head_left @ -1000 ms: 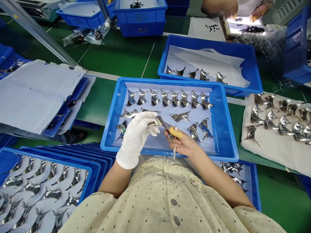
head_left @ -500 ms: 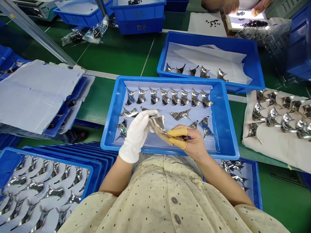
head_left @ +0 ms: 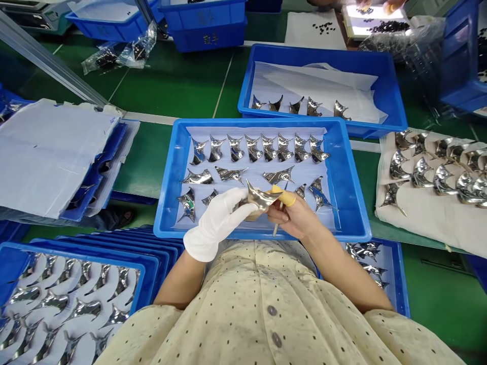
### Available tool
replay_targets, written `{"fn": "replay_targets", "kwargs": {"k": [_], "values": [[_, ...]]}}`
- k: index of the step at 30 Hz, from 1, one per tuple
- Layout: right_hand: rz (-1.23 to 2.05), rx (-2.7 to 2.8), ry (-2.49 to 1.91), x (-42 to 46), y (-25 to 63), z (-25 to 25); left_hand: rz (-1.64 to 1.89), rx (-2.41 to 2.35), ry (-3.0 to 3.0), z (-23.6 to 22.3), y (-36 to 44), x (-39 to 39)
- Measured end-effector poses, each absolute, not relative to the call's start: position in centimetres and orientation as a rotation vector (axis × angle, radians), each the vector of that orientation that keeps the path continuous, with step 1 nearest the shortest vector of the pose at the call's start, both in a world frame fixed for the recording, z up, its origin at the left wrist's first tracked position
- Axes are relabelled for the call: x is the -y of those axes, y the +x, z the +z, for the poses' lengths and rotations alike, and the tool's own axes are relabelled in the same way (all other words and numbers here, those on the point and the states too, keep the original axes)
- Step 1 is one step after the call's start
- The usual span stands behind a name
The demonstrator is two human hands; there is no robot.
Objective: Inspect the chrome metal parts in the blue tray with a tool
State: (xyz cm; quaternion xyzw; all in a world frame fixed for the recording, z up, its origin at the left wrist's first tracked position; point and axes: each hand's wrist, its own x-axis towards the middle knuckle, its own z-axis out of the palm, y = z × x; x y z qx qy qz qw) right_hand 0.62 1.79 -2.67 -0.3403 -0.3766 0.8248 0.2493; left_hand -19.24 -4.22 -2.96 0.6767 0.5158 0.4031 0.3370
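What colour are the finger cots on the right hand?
Yellow: the finger cots show best in the head view.

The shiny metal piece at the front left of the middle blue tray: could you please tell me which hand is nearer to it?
Left. The gloved left hand is just right of the metal piece, not touching it; the right hand is farther right.

The right hand (head_left: pixel 294 215) is hiding most of a slim metal rod (head_left: pixel 275 231), the gloved left hand (head_left: pixel 215 223) is covering part of a polished metal piece (head_left: pixel 262 197), and far ahead, the view's edge is cutting off a co-worker's hands (head_left: pixel 390 6), beside black bits (head_left: pixel 388 27) too small to tell.
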Motion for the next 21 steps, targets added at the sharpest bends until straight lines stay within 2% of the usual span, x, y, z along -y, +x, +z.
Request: {"fn": "replay_targets", "kwargs": {"k": [11,21], "values": [[2.054,1.191,-0.898,-1.5,1.0,-2.6,1.461,-1.431,1.939,-4.8,-18.8,4.0],[2.057,1.253,-0.869,-1.8,1.0,-2.4,1.455,-1.443,2.001,-4.8,-19.0,4.1]]}}
